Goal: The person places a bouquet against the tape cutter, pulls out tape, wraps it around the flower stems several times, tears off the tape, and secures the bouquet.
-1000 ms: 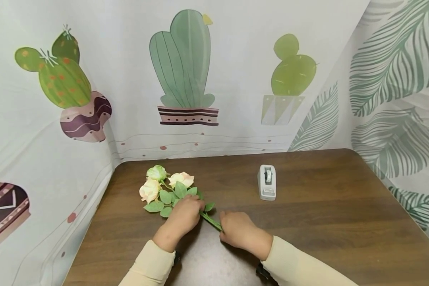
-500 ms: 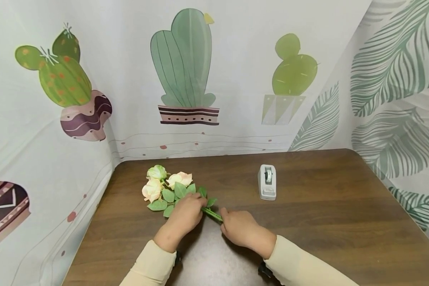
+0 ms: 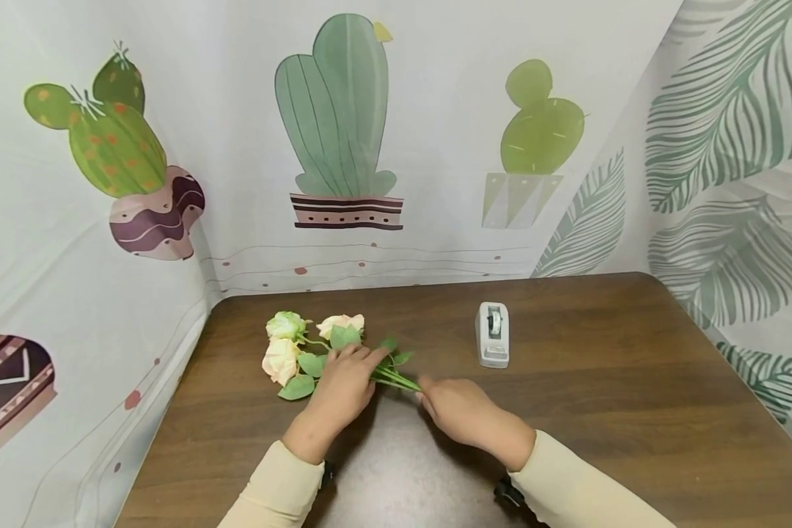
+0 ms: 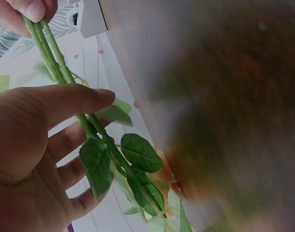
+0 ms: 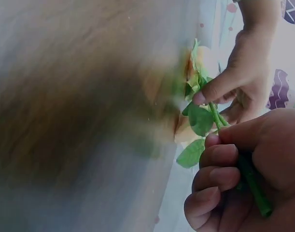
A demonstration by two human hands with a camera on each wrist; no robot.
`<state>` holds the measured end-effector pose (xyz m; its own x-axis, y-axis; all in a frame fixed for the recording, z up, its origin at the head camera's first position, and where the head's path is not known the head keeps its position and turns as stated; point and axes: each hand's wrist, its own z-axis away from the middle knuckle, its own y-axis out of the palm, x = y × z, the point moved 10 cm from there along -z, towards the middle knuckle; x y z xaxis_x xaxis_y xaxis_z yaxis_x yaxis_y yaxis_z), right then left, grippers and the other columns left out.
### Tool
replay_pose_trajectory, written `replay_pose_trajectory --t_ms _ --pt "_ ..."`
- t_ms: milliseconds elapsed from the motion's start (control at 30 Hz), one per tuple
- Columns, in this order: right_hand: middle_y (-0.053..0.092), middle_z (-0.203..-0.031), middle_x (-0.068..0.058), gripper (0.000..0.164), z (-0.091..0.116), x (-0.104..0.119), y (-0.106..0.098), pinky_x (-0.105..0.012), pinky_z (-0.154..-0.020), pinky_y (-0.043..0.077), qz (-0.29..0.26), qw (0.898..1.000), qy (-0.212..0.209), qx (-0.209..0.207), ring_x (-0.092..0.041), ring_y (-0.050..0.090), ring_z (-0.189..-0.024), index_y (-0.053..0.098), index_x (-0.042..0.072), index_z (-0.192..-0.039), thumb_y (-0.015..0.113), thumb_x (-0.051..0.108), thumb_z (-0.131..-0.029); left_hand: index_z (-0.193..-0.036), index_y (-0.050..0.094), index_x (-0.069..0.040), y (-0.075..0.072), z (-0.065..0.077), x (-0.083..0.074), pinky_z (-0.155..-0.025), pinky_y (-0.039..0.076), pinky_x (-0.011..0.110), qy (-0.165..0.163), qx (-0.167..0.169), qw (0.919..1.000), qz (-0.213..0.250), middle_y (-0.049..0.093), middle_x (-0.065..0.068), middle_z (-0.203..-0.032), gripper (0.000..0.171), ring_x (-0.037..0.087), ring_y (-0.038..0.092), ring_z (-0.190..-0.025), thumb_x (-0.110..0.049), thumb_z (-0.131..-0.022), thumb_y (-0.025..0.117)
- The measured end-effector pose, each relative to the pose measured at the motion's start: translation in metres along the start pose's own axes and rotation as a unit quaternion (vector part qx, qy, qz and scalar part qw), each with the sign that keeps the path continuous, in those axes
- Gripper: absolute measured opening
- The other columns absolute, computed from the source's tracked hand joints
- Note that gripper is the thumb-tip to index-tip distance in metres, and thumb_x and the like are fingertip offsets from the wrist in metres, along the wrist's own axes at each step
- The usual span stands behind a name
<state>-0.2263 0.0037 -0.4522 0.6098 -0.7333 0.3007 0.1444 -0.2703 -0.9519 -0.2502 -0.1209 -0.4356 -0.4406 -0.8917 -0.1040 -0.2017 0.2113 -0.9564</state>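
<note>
Head view shows the flowers (image 3: 280, 359) at the table (image 3: 600, 381), blooms toward its far left corner, stems (image 3: 396, 378) slanting toward its middle. The right hand (image 3: 465, 411) grips the stem ends; the left hand (image 3: 343, 385) holds higher, loosely, between thumb and fingers. I'd keep that left hold light, sparing the leaves (image 4: 95, 166), and the stems bunched. Two blooms look creamy peach, one greenish; the leaves are broad.
</note>
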Motion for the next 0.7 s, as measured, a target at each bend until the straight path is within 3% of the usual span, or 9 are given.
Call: replay_pose_trajectory --t_ms 67,300,533,700 --pt "0.045 -0.061 0.005 0.020 0.003 -0.002 -0.004 -0.034 -0.048 0.042 -0.001 1.000 -0.005 -0.005 -0.012 0.045 -0.052 0.048 0.012 -0.088 0.055 0.023 -0.104 -0.132 0.064 -0.017 0.000 -0.001 0.001 -0.099 0.044 0.054 -0.001 -0.001 1.0000 -0.003 0.073 0.005 -0.116 0.060 0.031 0.060 -0.121 -0.008 -0.076 0.084" --pt "0.036 -0.061 0.006 0.024 0.015 -0.009 -0.016 -0.033 -0.051 0.040 -0.001 1.000 -0.018 -0.021 -0.012 0.039 -0.054 0.044 0.013 -0.085 0.055 0.022 -0.104 -0.114 0.068 -0.015 -0.003 -0.001 0.009 -0.113 0.031 0.069 -0.013 -0.001 0.9995 -0.029 0.070 0.004 -0.119 0.044 0.029 0.056 -0.129 -0.011 -0.075 0.087" --pt "0.038 -0.065 0.007 0.024 0.025 -0.022 -0.016 -0.032 -0.054 0.039 -0.004 1.000 -0.006 -0.018 -0.012 0.040 -0.058 0.044 0.016 -0.084 0.055 0.025 -0.104 -0.106 0.074 -0.020 -0.006 0.000 0.002 -0.115 0.030 0.068 0.009 -0.025 0.9994 -0.021 0.067 0.000 -0.103 0.031 0.026 0.061 -0.114 -0.019 -0.078 0.087" --pt "0.037 -0.067 0.008 0.021 0.029 -0.026 -0.017 -0.028 -0.055 0.037 -0.015 1.000 -0.012 -0.012 -0.010 0.039 -0.059 0.046 0.016 -0.087 0.053 0.025 -0.105 -0.109 0.076 -0.022 -0.009 0.000 -0.007 -0.114 0.033 0.066 0.027 -0.051 0.9981 -0.024 0.065 0.000 -0.097 0.032 0.024 0.061 -0.109 -0.018 -0.079 0.086"
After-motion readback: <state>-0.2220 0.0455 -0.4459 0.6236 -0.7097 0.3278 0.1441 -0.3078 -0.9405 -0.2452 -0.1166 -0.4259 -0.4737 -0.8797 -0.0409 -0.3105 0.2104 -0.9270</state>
